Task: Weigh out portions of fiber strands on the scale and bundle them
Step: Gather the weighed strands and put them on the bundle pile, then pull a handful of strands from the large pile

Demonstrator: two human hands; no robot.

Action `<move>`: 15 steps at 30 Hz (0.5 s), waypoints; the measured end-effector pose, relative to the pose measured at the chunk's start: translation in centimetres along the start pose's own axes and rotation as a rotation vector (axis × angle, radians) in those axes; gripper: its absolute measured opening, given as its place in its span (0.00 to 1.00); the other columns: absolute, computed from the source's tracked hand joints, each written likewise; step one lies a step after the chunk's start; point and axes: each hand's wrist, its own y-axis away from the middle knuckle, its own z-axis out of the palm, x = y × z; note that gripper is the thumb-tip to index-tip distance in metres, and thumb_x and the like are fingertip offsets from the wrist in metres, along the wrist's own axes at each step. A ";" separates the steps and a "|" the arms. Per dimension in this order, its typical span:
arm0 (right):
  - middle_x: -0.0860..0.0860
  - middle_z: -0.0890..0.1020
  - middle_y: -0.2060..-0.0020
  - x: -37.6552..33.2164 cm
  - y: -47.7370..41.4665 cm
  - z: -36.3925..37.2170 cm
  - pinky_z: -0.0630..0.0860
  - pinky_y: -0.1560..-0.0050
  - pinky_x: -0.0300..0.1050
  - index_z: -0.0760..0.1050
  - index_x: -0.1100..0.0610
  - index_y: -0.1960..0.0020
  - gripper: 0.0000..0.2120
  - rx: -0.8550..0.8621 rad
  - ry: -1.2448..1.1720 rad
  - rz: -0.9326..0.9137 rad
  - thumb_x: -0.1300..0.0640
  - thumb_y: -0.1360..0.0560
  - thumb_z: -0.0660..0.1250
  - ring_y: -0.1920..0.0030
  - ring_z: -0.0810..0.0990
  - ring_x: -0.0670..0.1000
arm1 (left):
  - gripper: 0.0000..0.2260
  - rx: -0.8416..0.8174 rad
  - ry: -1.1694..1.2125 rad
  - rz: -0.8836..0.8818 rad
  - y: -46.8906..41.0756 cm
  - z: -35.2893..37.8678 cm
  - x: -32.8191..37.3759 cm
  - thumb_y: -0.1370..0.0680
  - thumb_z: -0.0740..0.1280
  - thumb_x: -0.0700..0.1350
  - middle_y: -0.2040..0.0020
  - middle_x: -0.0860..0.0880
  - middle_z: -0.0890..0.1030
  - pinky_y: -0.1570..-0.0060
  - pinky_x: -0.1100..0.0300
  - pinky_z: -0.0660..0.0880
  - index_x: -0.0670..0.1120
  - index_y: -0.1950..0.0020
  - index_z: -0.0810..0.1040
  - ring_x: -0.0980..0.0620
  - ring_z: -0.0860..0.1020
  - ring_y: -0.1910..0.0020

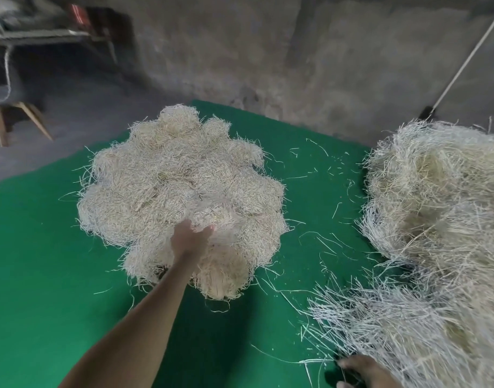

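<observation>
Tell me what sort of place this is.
Probably a small fiber-processing workshop or shed: rough concrete wall and floor, a green mat spread out, a pile of fiber bundles on it, and a large loose heap of strands at the right.

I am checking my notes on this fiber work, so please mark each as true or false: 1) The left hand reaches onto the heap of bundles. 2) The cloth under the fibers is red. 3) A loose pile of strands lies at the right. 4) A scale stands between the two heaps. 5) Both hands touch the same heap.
1) True: the left hand lies on the heap of bundles.
2) False: the cloth is green.
3) True: the loose pile fills the right side.
4) False: only stray strands lie there; no scale shows.
5) False: the right hand is at the bottom right, by the loose pile.
</observation>
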 end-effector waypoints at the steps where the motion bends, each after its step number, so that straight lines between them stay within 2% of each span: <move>1: 0.62 0.61 0.28 -0.3 0.7 0.3 0.56 0.28 0.54 0.61 0.66 0.32 0.22 0.002 -0.017 -0.006 0.58 0.21 0.61 0.28 0.60 0.60 | 0.32 0.056 -0.085 0.055 0.0 0.4 -0.3 0.26 0.70 0.44 0.29 0.40 0.67 0.34 0.46 0.66 0.39 0.26 0.61 0.41 0.66 0.30; 4: 0.60 0.62 0.28 -0.8 1.7 -0.8 0.56 0.28 0.52 0.63 0.65 0.31 0.23 -0.144 0.183 -0.069 0.55 0.21 0.61 0.28 0.61 0.60 | 0.31 0.282 -0.237 0.288 0.9 1.1 -0.6 0.29 0.70 0.43 0.32 0.42 0.70 0.32 0.50 0.65 0.39 0.28 0.63 0.46 0.65 0.31; 6: 0.55 0.65 0.31 -1.2 2.6 -1.1 0.59 0.29 0.48 0.63 0.56 0.29 0.24 -0.084 0.173 -0.033 0.49 0.22 0.63 0.30 0.65 0.56 | 0.27 0.388 -0.303 0.557 2.0 1.8 -0.9 0.29 0.68 0.41 0.34 0.42 0.71 0.32 0.48 0.64 0.39 0.31 0.68 0.45 0.66 0.32; 7: 0.51 0.63 0.31 -1.8 3.2 -1.2 0.58 0.28 0.47 0.64 0.50 0.31 0.23 -0.035 0.112 0.003 0.46 0.23 0.62 0.30 0.64 0.53 | 0.24 0.378 -0.332 0.719 2.6 2.2 -1.1 0.30 0.66 0.39 0.34 0.41 0.72 0.33 0.47 0.64 0.38 0.33 0.71 0.44 0.67 0.31; 9: 0.49 0.58 0.28 -2.4 3.8 -1.5 0.53 0.25 0.50 0.61 0.45 0.29 0.25 0.013 0.210 0.024 0.43 0.24 0.62 0.29 0.60 0.51 | 0.21 0.199 -0.504 0.938 3.5 3.1 -1.4 0.29 0.67 0.41 0.32 0.39 0.71 0.33 0.43 0.64 0.41 0.36 0.76 0.41 0.67 0.31; 10: 0.49 0.56 0.27 -2.7 4.4 -1.4 0.51 0.25 0.53 0.61 0.44 0.28 0.26 0.017 0.238 0.021 0.44 0.24 0.62 0.28 0.57 0.52 | 0.22 0.053 -0.649 0.908 3.7 3.3 -1.5 0.27 0.66 0.45 0.29 0.40 0.67 0.32 0.43 0.61 0.44 0.33 0.74 0.41 0.64 0.29; 12: 0.49 0.53 0.26 -3.2 5.1 -1.6 0.49 0.27 0.56 0.60 0.44 0.28 0.26 0.013 0.221 0.028 0.45 0.23 0.62 0.26 0.53 0.55 | 0.27 -0.188 -0.877 0.689 3.4 3.2 -1.7 0.26 0.65 0.53 0.23 0.44 0.56 0.28 0.44 0.53 0.50 0.27 0.66 0.44 0.53 0.25; 13: 0.49 0.52 0.26 -3.1 5.1 -1.6 0.48 0.27 0.56 0.60 0.45 0.28 0.26 0.012 0.209 0.023 0.46 0.23 0.62 0.26 0.51 0.56 | 0.29 -0.235 -0.921 0.621 3.0 3.0 -1.7 0.26 0.65 0.54 0.22 0.45 0.52 0.28 0.43 0.50 0.51 0.26 0.64 0.45 0.49 0.24; 15: 0.49 0.51 0.25 -3.0 5.4 -2.1 0.46 0.27 0.54 0.61 0.46 0.28 0.25 0.005 0.168 0.002 0.47 0.23 0.63 0.25 0.50 0.55 | 0.28 -0.236 -0.896 0.603 3.1 2.7 -1.5 0.27 0.66 0.52 0.22 0.45 0.50 0.27 0.42 0.47 0.51 0.27 0.65 0.46 0.48 0.24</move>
